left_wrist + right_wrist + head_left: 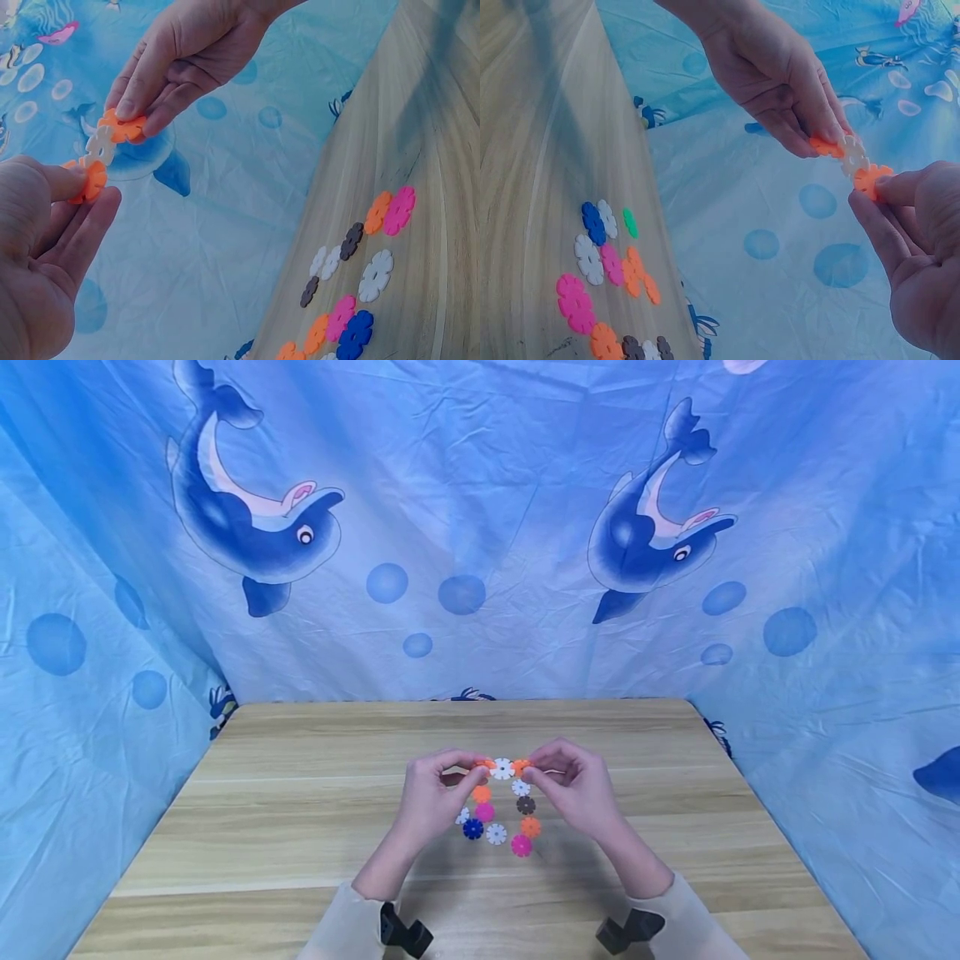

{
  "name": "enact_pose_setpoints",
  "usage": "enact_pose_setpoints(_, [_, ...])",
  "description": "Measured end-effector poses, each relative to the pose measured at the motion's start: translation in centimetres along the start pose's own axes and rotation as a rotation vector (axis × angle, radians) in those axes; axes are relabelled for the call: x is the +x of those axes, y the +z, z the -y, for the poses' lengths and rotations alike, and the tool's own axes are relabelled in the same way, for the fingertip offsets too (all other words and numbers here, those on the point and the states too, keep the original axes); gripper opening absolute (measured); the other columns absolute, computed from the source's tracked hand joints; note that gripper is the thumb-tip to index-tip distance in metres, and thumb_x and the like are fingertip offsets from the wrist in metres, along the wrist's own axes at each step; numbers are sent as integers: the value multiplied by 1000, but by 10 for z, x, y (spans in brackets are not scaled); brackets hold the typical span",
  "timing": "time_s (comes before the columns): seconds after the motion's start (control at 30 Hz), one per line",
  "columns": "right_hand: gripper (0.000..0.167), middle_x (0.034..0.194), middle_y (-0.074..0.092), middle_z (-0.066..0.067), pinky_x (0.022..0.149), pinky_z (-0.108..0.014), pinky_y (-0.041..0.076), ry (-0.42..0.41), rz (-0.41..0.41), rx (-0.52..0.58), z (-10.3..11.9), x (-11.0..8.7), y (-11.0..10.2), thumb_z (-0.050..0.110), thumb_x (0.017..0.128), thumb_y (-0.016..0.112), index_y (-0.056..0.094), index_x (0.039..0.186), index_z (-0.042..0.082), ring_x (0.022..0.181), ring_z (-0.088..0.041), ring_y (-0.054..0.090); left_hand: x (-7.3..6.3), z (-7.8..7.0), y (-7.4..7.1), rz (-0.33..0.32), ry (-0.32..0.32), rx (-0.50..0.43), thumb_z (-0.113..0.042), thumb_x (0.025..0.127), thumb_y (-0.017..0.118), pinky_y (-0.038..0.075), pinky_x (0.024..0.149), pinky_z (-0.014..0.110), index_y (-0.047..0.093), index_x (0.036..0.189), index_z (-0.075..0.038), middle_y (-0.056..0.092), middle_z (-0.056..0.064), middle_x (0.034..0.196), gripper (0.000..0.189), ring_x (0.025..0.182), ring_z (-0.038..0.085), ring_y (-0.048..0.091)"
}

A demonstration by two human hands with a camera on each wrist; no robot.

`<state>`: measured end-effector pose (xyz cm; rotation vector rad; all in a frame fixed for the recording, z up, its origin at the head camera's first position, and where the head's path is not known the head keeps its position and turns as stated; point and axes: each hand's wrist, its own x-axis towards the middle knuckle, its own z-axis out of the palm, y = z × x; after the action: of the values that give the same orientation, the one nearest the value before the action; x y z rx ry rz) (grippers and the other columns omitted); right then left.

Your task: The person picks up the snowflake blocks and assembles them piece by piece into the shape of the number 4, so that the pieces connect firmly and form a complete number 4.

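Observation:
A white flower-shaped plastic disc (502, 768) is joined between two orange ones, all held up above the table. My left hand (435, 789) pinches the orange disc on the left (94, 180) between thumb and fingers. At the other end, my right hand (581, 785) pinches the second orange disc (871, 181). In both wrist views the three joined pieces form a short chain between the hands, with the notched white disc (854, 156) showing in the middle. Fingertips hide parts of both orange discs.
Below the hands, several loose notched discs lie on the wooden table (300, 827): blue (472, 828), pink (521, 846), orange (530, 827), brown (526, 805) and white (496, 834). A green disc (630, 223) shows in the right wrist view. Behind hangs a blue dolphin-print curtain (495, 510).

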<state>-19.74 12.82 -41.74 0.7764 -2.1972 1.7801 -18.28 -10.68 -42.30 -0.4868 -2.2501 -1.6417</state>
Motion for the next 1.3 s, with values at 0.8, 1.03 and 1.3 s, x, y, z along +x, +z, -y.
enact_pose_setpoints(0.8, [16, 96, 79, -17, 78, -28, 67, -114, -17, -86, 11, 11, 2, -7, 90, 80, 74, 102, 1, 87, -6, 79, 1, -7, 0, 16, 8, -93, -5, 94, 80, 66, 84, 27, 81, 105, -12, 80, 6, 105, 13, 98, 17, 76])
enact_pose_setpoints(1.03, [16, 96, 80, -14, 77, -28, 67, -120, -1, -93, 11, 11, 3, -4, 90, 81, 74, 102, 4, 86, -11, 80, 0, -7, -2, 23, 14, -75, -5, 94, 80, 66, 83, 26, 81, 105, -13, 81, 5, 105, 14, 97, 19, 76])
enact_pose_setpoints(1.3, [20, 103, 81, -11, 81, -29, 67, -111, 24, -106, 5, 7, -3, -4, 91, 80, 75, 107, 7, 92, -12, 79, -3, -6, -5, 19, 4, -61, -8, 94, 80, 66, 83, 25, 82, 106, -14, 81, 3, 105, 13, 98, 18, 77])
